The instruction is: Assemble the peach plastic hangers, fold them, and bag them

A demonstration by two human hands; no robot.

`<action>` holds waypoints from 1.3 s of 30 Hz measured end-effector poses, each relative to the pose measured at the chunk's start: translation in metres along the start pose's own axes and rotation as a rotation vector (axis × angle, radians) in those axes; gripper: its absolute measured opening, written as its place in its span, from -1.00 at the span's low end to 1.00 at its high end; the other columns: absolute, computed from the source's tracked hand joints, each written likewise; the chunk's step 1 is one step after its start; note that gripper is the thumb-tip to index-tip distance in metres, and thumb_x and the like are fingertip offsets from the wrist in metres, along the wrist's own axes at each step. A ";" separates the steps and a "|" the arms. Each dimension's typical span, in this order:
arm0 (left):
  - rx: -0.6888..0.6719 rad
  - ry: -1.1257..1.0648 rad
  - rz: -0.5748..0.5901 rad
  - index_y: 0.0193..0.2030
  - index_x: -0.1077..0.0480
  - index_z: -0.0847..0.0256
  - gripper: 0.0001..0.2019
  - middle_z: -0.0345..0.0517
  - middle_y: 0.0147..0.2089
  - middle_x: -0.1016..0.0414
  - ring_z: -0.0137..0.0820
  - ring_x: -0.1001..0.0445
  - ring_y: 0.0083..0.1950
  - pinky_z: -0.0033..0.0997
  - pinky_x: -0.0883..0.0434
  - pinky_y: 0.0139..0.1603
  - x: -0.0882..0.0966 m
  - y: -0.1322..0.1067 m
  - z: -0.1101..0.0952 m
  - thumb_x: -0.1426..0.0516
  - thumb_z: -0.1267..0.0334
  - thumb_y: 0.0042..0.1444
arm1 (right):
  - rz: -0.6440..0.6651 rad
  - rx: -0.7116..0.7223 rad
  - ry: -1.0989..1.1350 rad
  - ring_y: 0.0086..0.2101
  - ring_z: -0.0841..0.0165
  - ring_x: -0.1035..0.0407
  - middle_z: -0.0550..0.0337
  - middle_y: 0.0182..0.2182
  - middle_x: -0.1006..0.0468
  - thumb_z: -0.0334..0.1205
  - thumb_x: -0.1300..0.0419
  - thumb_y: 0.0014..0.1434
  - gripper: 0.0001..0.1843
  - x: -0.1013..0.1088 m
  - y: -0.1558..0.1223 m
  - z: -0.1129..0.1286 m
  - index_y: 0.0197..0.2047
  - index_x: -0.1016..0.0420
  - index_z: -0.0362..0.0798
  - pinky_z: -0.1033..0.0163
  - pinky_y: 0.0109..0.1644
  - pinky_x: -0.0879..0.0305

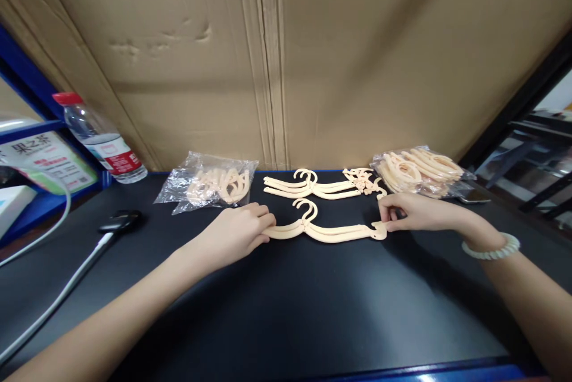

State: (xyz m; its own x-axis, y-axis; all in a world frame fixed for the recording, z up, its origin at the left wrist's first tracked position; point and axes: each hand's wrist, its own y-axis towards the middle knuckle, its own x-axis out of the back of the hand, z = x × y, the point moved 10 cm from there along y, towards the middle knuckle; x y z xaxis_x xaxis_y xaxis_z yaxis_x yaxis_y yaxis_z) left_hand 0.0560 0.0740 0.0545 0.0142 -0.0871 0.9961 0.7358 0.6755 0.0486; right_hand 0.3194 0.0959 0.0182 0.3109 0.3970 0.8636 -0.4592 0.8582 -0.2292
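A pair of cream plastic clothes hangers lies on the dark table, one almost over the other, their hooks toward the back. My left hand is closed around the left end and covers it. At the right end, a flat cream end piece with a notch meets the hanger arm. My right hand pinches that piece between thumb and fingers; whether it is fastened to the arm I cannot tell. Just behind lie several more hangers in a stack, with a heap of small cream pieces by their right ends.
Clear plastic bags hold more cream parts: one bag at back left, another bag at back right. A phone lies beside the latter. Cardboard walls the back. A bottle and a cabled black device are left.
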 end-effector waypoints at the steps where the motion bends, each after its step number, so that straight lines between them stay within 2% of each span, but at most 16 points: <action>1: 0.004 -0.002 0.001 -0.19 -0.41 0.15 -0.91 -0.11 -0.20 -0.47 -0.28 -0.49 -0.19 -0.42 -0.35 -0.32 0.001 0.000 0.001 -0.13 0.36 0.17 | -0.004 0.006 -0.008 -0.41 0.31 -0.37 0.14 -0.43 -0.51 0.05 -0.20 0.10 -0.69 0.000 0.000 0.000 -0.40 -0.42 -0.05 0.24 -0.37 -0.26; 5: 0.015 -0.020 -0.011 -0.27 -0.38 0.15 -0.91 -0.15 -0.23 -0.46 -0.28 -0.48 -0.21 -0.42 -0.31 -0.35 0.008 -0.002 0.007 -0.22 0.28 0.09 | -0.054 0.060 -0.015 -0.33 0.27 -0.37 0.12 -0.33 -0.52 -0.09 -0.22 0.04 -0.79 0.005 -0.003 0.005 -0.29 -0.49 -0.02 0.19 -0.27 -0.31; 8: 0.008 -0.039 0.026 -0.36 -0.37 0.16 -0.90 -0.18 -0.27 -0.45 -0.29 -0.48 -0.23 -0.43 -0.28 -0.36 0.009 -0.004 0.008 -0.24 0.29 0.08 | -0.145 0.135 0.005 -0.23 0.20 -0.39 0.07 -0.21 -0.53 -0.19 -0.18 0.04 -0.76 0.010 -0.001 0.018 -0.18 -0.50 -0.01 0.11 -0.14 -0.32; 11: 0.007 -0.047 0.084 -0.40 -0.37 0.16 -0.89 -0.21 -0.29 -0.44 -0.32 -0.48 -0.26 -0.45 -0.25 -0.39 0.006 -0.006 0.008 -0.23 0.34 0.08 | -0.318 0.218 -0.041 -0.18 0.16 -0.37 0.05 -0.23 -0.52 -0.23 -0.13 0.11 -0.82 0.018 0.001 0.040 -0.21 -0.49 -0.01 0.04 -0.05 -0.27; 13: 0.011 -0.048 0.101 -0.40 -0.36 0.16 -0.88 -0.22 -0.29 -0.44 -0.34 -0.48 -0.28 -0.45 -0.24 -0.40 0.005 -0.007 0.008 -0.23 0.35 0.08 | -0.363 0.273 -0.063 -0.19 0.17 -0.35 0.07 -0.28 -0.51 -0.18 -0.12 0.18 -0.85 0.017 0.002 0.056 -0.23 -0.47 -0.01 0.04 -0.05 -0.25; 17: 0.029 -0.060 0.085 -0.40 -0.35 0.16 -0.88 -0.21 -0.29 -0.43 -0.33 -0.47 -0.28 -0.45 -0.25 -0.38 0.006 -0.007 0.012 -0.23 0.33 0.08 | -0.256 0.346 -0.065 -0.22 0.20 -0.33 0.08 -0.28 -0.49 -0.01 -0.21 0.17 -0.74 -0.004 0.005 0.079 -0.20 -0.48 -0.02 0.11 -0.11 -0.25; 21: 0.044 -0.105 0.094 -0.35 -0.37 0.17 -0.93 -0.18 -0.24 -0.42 -0.33 -0.47 -0.24 -0.44 -0.29 -0.34 0.001 -0.006 0.017 -0.19 0.38 0.10 | -0.183 0.355 -0.071 -0.24 0.24 -0.33 0.10 -0.27 -0.48 0.00 -0.26 0.14 -0.72 -0.018 0.008 0.085 -0.20 -0.48 -0.03 0.17 -0.16 -0.24; 25: 0.048 -0.127 0.115 -0.36 -0.36 0.18 -0.87 -0.18 -0.25 -0.39 -0.37 -0.45 -0.29 -0.46 -0.29 -0.35 -0.004 -0.006 0.019 -0.09 0.48 0.13 | -0.193 0.338 -0.078 -0.27 0.27 -0.33 0.13 -0.30 -0.48 -0.08 -0.23 0.18 -0.79 -0.020 0.012 0.079 -0.23 -0.46 -0.04 0.20 -0.19 -0.23; 31: 0.022 -0.144 0.092 -0.36 -0.35 0.16 -0.87 -0.19 -0.26 -0.40 -0.38 -0.45 -0.32 -0.46 -0.29 -0.36 -0.002 -0.006 0.017 -0.06 0.43 0.17 | -0.227 0.345 -0.073 -0.28 0.29 -0.34 0.14 -0.31 -0.49 -0.12 -0.24 0.17 -0.82 -0.017 0.012 0.076 -0.24 -0.47 -0.04 0.21 -0.20 -0.24; 33: 0.035 -0.161 0.041 -0.27 -0.35 0.15 -0.98 -0.17 -0.23 -0.43 -0.33 -0.46 -0.29 -0.42 -0.32 -0.33 0.002 -0.004 0.018 -0.10 0.34 0.18 | -0.229 0.351 -0.056 -0.29 0.29 -0.35 0.14 -0.31 -0.49 -0.07 -0.24 0.17 -0.79 -0.016 0.011 0.077 -0.24 -0.47 -0.04 0.21 -0.21 -0.26; 35: 0.049 -0.183 -0.084 -0.16 -0.33 0.16 -0.89 -0.13 -0.18 -0.45 -0.27 -0.47 -0.20 -0.35 -0.36 -0.24 0.011 -0.001 0.020 -0.11 0.25 0.19 | -0.253 0.345 -0.021 -0.29 0.29 -0.37 0.13 -0.30 -0.51 -0.07 -0.19 0.22 -0.78 -0.010 0.010 0.075 -0.20 -0.48 -0.04 0.21 -0.22 -0.28; 37: 0.056 -0.224 -0.219 -0.11 -0.31 0.18 -0.85 -0.08 -0.13 -0.46 -0.24 -0.46 -0.12 -0.28 -0.39 -0.14 0.018 0.002 0.024 -0.08 0.19 0.23 | -0.325 0.339 -0.003 -0.27 0.28 -0.39 0.11 -0.28 -0.52 -0.10 -0.11 0.28 -0.79 0.000 0.008 0.069 -0.15 -0.46 -0.04 0.20 -0.20 -0.30; 39: 0.059 -0.296 -0.300 -0.09 -0.32 0.19 -0.83 -0.04 -0.09 -0.46 -0.23 -0.46 -0.07 -0.24 -0.41 -0.07 0.016 0.005 0.031 -0.04 0.18 0.26 | -0.448 0.343 -0.042 -0.24 0.25 -0.39 0.07 -0.27 -0.53 -0.15 -0.04 0.31 -0.78 0.015 0.005 0.060 -0.15 -0.46 -0.05 0.15 -0.16 -0.31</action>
State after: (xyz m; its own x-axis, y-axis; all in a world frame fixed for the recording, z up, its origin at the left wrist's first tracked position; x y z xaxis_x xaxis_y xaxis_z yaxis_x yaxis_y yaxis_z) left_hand 0.0391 0.0983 0.0731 -0.3962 -0.0781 0.9148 0.6373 0.6939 0.3352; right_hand 0.2719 0.0863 0.0567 0.5075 -0.0009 0.8616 -0.5366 0.7821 0.3169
